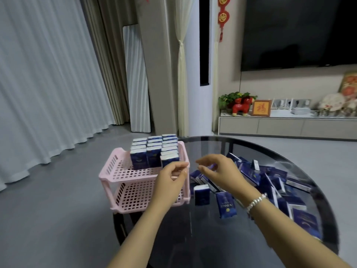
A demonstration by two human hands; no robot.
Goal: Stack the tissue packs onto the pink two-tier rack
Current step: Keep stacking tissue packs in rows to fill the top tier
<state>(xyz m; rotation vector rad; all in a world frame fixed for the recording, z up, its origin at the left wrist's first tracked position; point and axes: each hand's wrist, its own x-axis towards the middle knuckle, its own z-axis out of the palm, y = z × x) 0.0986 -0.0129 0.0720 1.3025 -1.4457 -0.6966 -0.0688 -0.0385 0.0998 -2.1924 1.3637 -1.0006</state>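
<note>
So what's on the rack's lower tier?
The lower tier shows only bare pink grid; the left hand covers its right end. Packs stand on the top tier.

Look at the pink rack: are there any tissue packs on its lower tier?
No, the lower tier of the pink rack shows only bare lattice, while the tissue packs stand in rows on the upper tier.

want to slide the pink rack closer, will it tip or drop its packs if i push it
The rack looks like light, thin plastic, so it should slide easily on the glossy table. Its packs stand upright on the top tier only, with the lower tier empty, so it is probably top-heavy. A jerky push might topple the front packs; pushing low seems safer.
</note>
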